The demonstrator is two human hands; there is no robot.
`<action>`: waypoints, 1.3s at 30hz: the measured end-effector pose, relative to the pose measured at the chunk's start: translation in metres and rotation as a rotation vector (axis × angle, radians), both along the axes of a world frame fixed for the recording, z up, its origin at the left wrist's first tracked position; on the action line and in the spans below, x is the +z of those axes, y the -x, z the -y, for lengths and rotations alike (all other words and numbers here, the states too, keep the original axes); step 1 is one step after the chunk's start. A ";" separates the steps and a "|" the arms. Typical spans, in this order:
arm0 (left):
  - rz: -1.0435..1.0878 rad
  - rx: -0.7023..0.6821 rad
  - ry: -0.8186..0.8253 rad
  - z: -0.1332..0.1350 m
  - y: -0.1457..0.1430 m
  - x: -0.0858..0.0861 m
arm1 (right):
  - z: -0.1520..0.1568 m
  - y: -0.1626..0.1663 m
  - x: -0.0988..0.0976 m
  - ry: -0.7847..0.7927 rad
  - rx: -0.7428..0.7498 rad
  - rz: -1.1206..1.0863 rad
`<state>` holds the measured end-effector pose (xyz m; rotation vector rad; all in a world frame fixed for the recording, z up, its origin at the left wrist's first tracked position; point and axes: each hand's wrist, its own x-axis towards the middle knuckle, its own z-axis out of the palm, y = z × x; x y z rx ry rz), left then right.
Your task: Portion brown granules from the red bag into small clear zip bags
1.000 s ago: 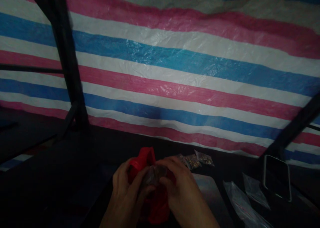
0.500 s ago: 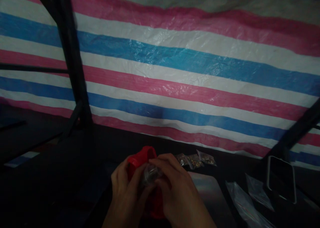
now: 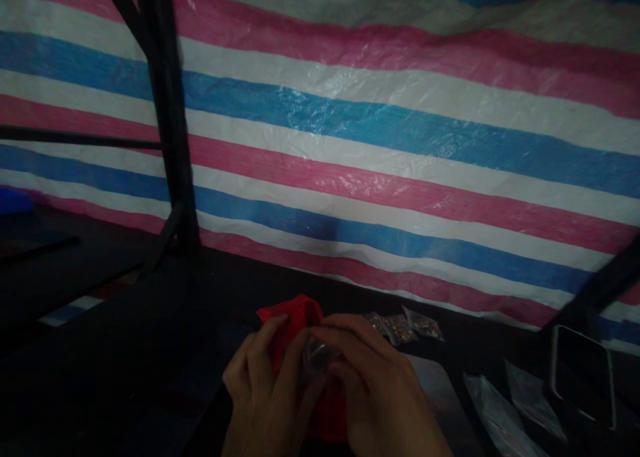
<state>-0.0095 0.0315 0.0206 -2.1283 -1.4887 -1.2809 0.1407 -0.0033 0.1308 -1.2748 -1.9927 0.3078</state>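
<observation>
Low in the middle, my left hand [image 3: 265, 380] and my right hand [image 3: 383, 370] are close together, their fingers closed on a small clear plastic bag [image 3: 317, 351]. Whatever the bag holds is too dark to make out. A red plastic bag [image 3: 295, 309] bunches up behind and beneath the hands. Some left fingers lie against its crumpled side, while more red shows below between the wrists. Just beyond my right hand, several small clear packets [image 3: 400, 328] of mixed brownish bits lie on the dark table.
A flat greyish panel [image 3: 443, 383] lies right of my right hand. Farther right are flat clear zip bags [image 3: 500, 410] and a phone [image 3: 584, 375]. Striped plastic sheeting [image 3: 380, 177] hangs behind the table [image 3: 235, 270], and a dark metal post [image 3: 170, 123] stands at left.
The whole view has swung slightly left, so everything sits farther right in the picture. The red bag's top edge has spread and folded differently. Both hands keep hold of the clear bag.
</observation>
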 end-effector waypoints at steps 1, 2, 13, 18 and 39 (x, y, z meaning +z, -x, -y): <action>0.033 -0.027 0.030 0.000 -0.001 -0.001 | 0.001 0.001 0.000 -0.001 0.000 0.009; 0.072 -0.059 0.075 0.000 -0.003 -0.001 | 0.002 0.002 0.001 0.003 -0.008 0.020; 0.597 -0.377 0.551 -0.002 -0.018 0.017 | 0.003 -0.005 -0.001 0.019 0.000 -0.044; 0.683 -0.380 0.707 -0.001 -0.013 0.023 | 0.004 -0.016 0.001 0.041 -0.188 -0.164; 0.839 0.068 0.815 0.025 -0.006 0.027 | -0.029 -0.004 -0.048 0.310 -0.427 0.198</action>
